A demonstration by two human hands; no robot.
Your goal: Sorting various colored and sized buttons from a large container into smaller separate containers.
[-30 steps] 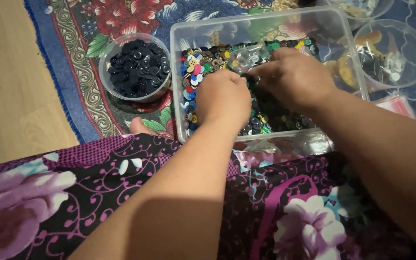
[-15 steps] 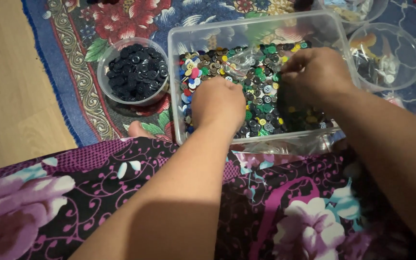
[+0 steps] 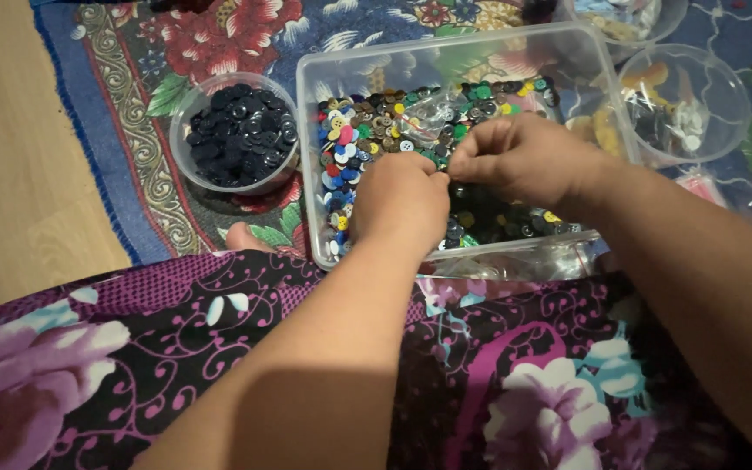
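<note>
A clear rectangular tub (image 3: 324,252) on the floor holds a heap of mixed coloured buttons (image 3: 354,144). Both my hands are inside it. My left hand (image 3: 398,200) rests knuckles-up on the buttons with its fingers curled under, so what is in it stays hidden. My right hand (image 3: 515,161) is just to its right, thumb and forefinger pinched together on what looks like a small dark button, the fingertips touching my left hand. A round clear bowl (image 3: 186,111) of dark navy buttons (image 3: 241,135) stands left of the tub.
Two more clear round bowls (image 3: 724,87) with a few bits in them stand right of the tub. Everything sits on a floral blue rug (image 3: 132,174), with bare wooden floor (image 3: 10,174) at left. My lap in purple flowered cloth (image 3: 219,348) fills the foreground.
My right hand has come back from the tub's right side towards the middle and now meets my left hand. The left hand has hardly moved.
</note>
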